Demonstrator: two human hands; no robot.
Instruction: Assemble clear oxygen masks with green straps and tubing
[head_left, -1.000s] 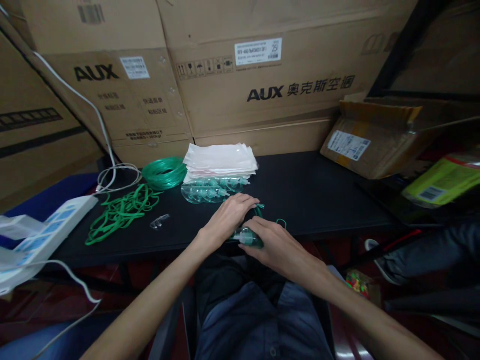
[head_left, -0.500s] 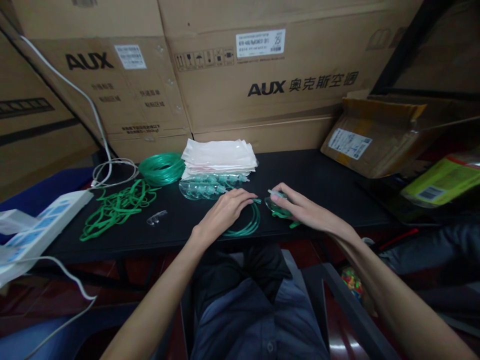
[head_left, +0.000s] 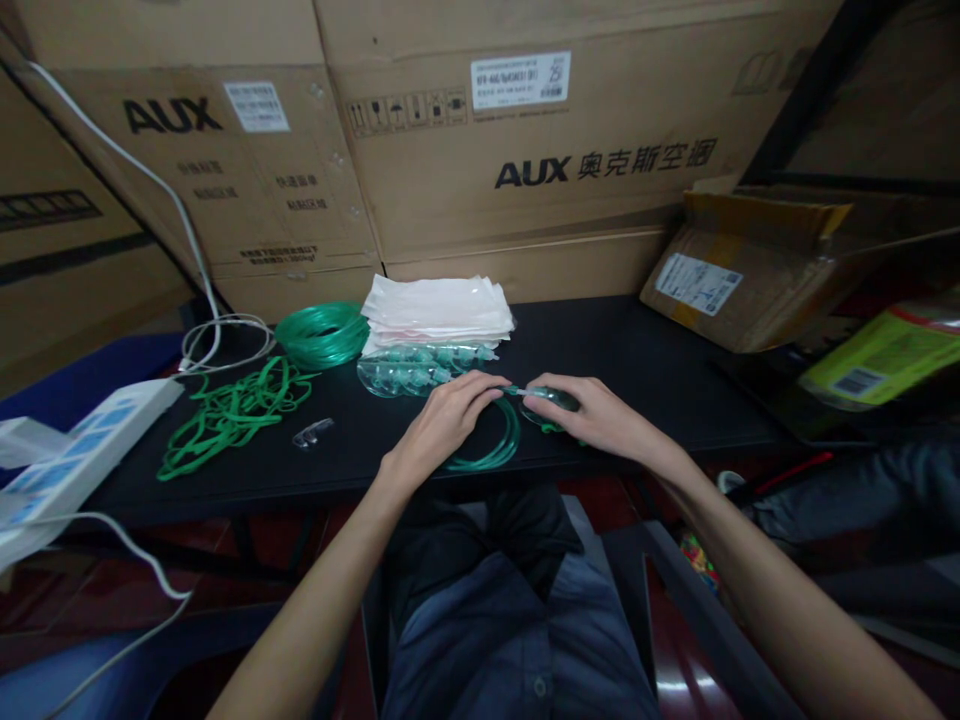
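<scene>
Pinched in the fingers of my left hand (head_left: 459, 408) is the end of a green plastic tube (head_left: 508, 452), whose loops hang down and rest at the table's front edge. My right hand (head_left: 589, 410) is closed on a clear green oxygen mask (head_left: 561, 398). The tube end and the mask's connector meet between my fingertips; I cannot tell whether one is inside the other. Some green strap shows under the right hand. Just behind my left hand lie several clear masks with green connectors (head_left: 420, 368), in a row before a stack of white packets (head_left: 439, 308).
On the black table (head_left: 600, 340) are a coil of green tubing (head_left: 324, 335), a heap of green elastic straps (head_left: 236, 412) and small clear pieces (head_left: 313, 433). A white power strip (head_left: 97, 440) stands left, an opened cardboard box (head_left: 720, 270) right. Large cartons (head_left: 450, 210) wall the back.
My right hand has moved left with the mask, bringing its connector up to the tube end. The left hand stays nearly where it was, holding the tube.
</scene>
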